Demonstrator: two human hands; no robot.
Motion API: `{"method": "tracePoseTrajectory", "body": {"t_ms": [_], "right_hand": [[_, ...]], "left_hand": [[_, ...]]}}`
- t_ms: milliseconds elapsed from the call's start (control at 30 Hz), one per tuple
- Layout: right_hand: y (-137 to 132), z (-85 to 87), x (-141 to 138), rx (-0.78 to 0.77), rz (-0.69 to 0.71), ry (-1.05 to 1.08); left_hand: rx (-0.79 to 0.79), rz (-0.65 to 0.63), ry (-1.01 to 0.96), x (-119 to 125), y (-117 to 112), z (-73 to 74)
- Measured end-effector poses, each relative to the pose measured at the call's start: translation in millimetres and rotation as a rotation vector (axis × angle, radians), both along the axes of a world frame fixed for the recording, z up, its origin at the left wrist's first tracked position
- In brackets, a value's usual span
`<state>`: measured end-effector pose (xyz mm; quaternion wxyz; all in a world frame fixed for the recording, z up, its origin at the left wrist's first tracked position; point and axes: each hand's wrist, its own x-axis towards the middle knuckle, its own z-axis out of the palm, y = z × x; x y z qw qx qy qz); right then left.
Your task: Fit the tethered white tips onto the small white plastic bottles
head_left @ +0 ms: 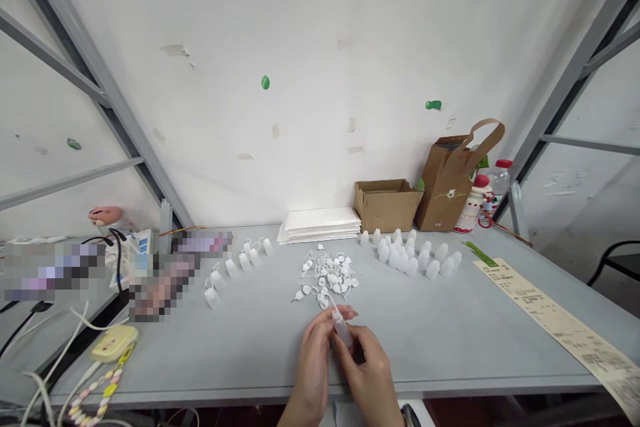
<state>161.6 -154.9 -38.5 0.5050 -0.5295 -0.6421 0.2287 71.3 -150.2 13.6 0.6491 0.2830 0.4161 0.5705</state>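
Note:
A small translucent plastic bottle (pixel 342 329) tilts between my two hands above the table's front part. A thin white strap rises from its top. My right hand (pixel 369 361) wraps around the bottle's body. My left hand (pixel 315 357) is closed at the bottle's upper end, its fingertips partly behind the neck. Just beyond my hands lies a loose pile of white caps with straps (pixel 333 275). To the left stand several bottles with looped cap straps (pixel 245 261). A cluster of similar bottles without visible straps (pixel 401 258) stands to the right.
At the back are a stack of white sheets or envelopes (pixel 320 223), a cardboard box (pixel 387 207), a brown paper bag (pixel 440 180) and drink bottles (pixel 470 207). A long printed paper strip (pixel 540 317) hangs over the right front edge. Cables and a yellow device (pixel 115 343) lie left.

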Motion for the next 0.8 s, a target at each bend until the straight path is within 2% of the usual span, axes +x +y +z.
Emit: {"method": "tracePoseTrajectory", "body": {"t_ms": [300,500,800], "right_hand": [[0.6,5.9,0.8,-0.057,0.007,0.127],[1.1,3.3,2.0,-0.059,0.02,0.149],[0.9,8.3,5.9,-0.098,0.067,0.226]], "left_hand": [[-0.008,-0.008,-0.039,-1.3,1.2,-3.1],[-0.001,-0.027,-0.058,-4.2,3.2,-5.5],[-0.052,-0.148,-0.237,-7.2,8.6,-7.7]]}}
